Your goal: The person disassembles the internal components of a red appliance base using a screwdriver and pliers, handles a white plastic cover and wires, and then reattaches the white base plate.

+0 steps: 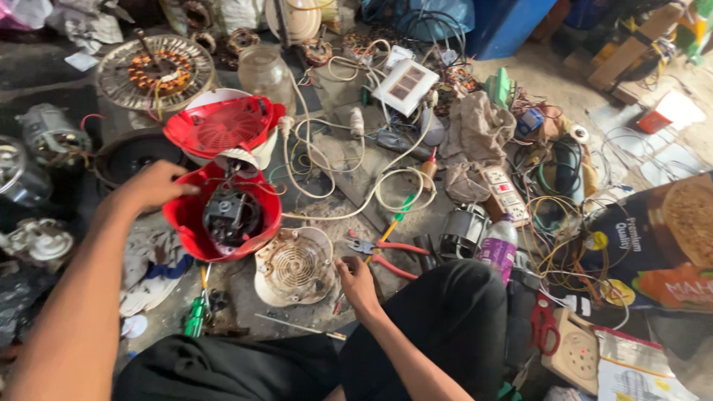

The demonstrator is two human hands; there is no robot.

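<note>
The red bowl-shaped shell (pixel 223 219) (its motor shows inside) sits on the floor (pixel 349 160) before my knees. My left hand (pixel 154 186) holds its rim. My right hand (pixel 356 281) rests beside the cream round grille (pixel 293 266), fingers curled on nothing, near red pliers (pixel 382 254).

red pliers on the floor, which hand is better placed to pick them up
Likely the right hand: it rests on the floor just beside the red pliers. The left hand is across on the red housing.

The right hand (pixel 356 284) hides whatever its fingertips touch; the printed bag (pixel 661 245) runs off the right edge.
</note>
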